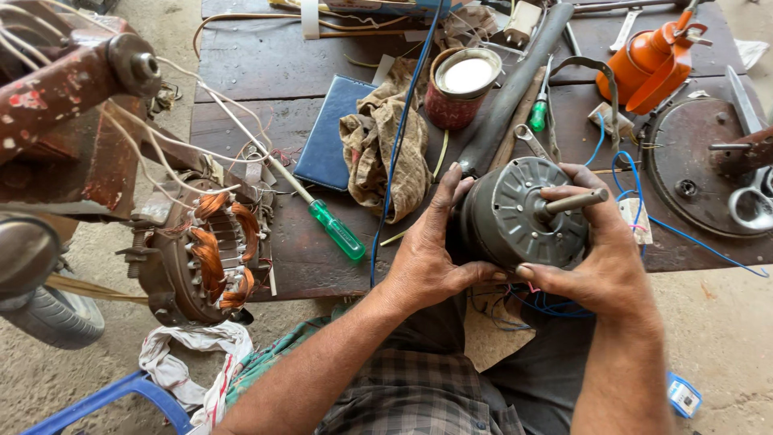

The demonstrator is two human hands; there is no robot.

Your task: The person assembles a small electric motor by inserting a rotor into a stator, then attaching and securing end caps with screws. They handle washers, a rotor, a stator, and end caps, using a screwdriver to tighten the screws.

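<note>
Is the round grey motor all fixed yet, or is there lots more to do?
Partly, it seems. Done: the grey motor looks closed up, shaft sticking out. In hand: left hand and right hand grip its sides. Left: blue wires hang loose, and a stator with copper windings sits open by the green screwdriver.
</note>
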